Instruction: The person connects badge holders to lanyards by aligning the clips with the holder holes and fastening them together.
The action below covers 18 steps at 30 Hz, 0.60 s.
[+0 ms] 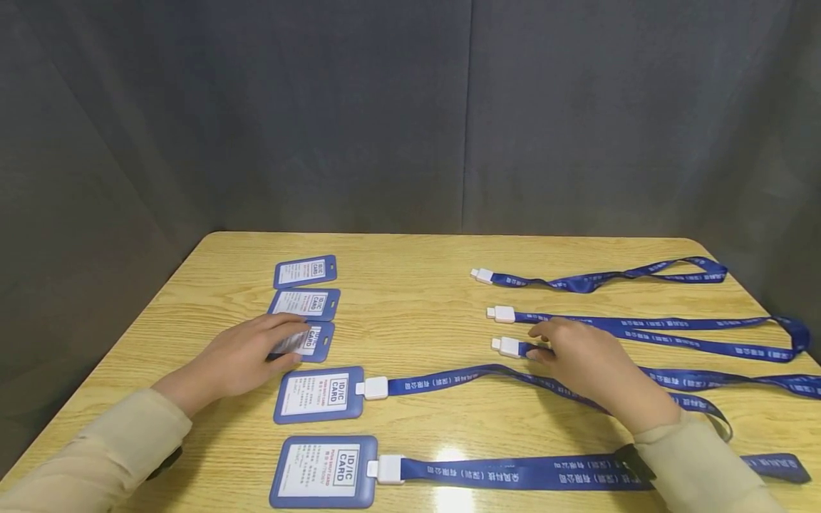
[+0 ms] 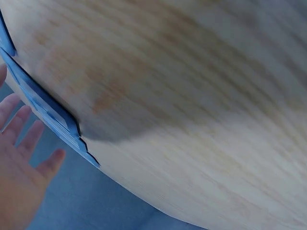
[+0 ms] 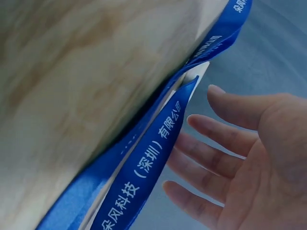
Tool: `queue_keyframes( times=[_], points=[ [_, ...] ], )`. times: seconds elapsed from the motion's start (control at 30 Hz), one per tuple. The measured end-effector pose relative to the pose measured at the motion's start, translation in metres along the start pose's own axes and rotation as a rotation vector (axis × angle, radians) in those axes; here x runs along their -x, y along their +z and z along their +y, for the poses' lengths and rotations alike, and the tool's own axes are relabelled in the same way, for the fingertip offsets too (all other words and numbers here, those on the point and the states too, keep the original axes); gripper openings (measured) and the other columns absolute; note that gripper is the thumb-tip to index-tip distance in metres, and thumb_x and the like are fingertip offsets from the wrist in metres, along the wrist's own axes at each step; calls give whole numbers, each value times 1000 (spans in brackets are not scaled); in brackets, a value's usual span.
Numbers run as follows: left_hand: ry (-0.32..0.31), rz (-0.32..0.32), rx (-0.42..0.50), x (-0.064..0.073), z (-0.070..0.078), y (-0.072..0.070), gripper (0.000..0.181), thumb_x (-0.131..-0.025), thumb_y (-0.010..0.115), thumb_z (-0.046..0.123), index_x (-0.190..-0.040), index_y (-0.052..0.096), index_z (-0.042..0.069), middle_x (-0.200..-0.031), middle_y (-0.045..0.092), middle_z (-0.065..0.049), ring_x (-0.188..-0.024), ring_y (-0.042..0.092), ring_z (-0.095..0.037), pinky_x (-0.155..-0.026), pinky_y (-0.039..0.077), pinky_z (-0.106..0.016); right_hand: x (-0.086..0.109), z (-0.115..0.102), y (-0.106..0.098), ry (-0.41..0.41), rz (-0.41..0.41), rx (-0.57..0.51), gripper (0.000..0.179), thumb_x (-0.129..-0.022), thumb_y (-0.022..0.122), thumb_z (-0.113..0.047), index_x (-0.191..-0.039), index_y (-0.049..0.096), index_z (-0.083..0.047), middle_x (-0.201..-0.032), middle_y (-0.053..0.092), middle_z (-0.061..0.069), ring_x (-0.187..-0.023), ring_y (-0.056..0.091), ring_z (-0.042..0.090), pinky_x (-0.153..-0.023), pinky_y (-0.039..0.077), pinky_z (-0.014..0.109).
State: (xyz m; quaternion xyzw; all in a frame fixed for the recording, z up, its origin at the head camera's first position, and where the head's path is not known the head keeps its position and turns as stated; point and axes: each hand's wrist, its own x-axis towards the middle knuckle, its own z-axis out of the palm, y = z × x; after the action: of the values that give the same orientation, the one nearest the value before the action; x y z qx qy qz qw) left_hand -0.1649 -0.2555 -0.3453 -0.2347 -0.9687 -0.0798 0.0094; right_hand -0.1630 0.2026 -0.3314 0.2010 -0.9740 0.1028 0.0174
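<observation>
My left hand (image 1: 251,350) hovers at the left end of the third ID card holder (image 1: 317,342) from the back, covering part of it. In the left wrist view its fingers (image 2: 17,120) are spread, with nothing between them and the thumb. Over on the right, my right hand (image 1: 580,360) is above a blue lanyard (image 1: 680,379) just behind its white clip (image 1: 509,347). The right wrist view has that thumb and the fingers (image 3: 206,158) apart, loosely bent beside the printed blue strap (image 3: 144,167).
Behind the left hand lie two more blue card holders (image 1: 305,271). Closer to me, two card holders (image 1: 323,472) are joined to lanyards (image 1: 474,472) by white clips (image 1: 390,469). Two separate lanyards (image 1: 584,282) lie at the back right of the wooden table (image 1: 410,285). A dark curtain (image 1: 410,128) stands behind.
</observation>
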Motion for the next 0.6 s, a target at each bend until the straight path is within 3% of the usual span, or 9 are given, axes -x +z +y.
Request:
queue_keyframes(
  times=[0.2,0.43,0.6],
  points=[
    [-8,-29,-2,-5,0,3,54,-95,67,37,-142,55,13,-146,50,-12,-133,45,-39,-105,37,-61,-5,-1,2,-19,-46,5,35,-88,77,-23,-115,71,-3,-109,70,10,-81,63,17,-76,56,47],
    [-29,-49,19,-10,-1,4,55,-94,67,38,-142,54,14,-145,50,-10,-135,44,-38,-105,37,-60,-11,-8,5,-48,-58,25,33,-88,77,-24,-114,72,-4,-114,68,13,-96,67,29,-82,55,52],
    [-45,-60,21,-12,-3,4,57,-93,69,39,-142,55,14,-142,51,-8,-131,48,-36,-104,40,-60,-15,-10,7,-71,-48,30,26,-87,78,-21,-106,73,-5,-103,68,8,-82,62,18,-72,55,41]
  ],
)
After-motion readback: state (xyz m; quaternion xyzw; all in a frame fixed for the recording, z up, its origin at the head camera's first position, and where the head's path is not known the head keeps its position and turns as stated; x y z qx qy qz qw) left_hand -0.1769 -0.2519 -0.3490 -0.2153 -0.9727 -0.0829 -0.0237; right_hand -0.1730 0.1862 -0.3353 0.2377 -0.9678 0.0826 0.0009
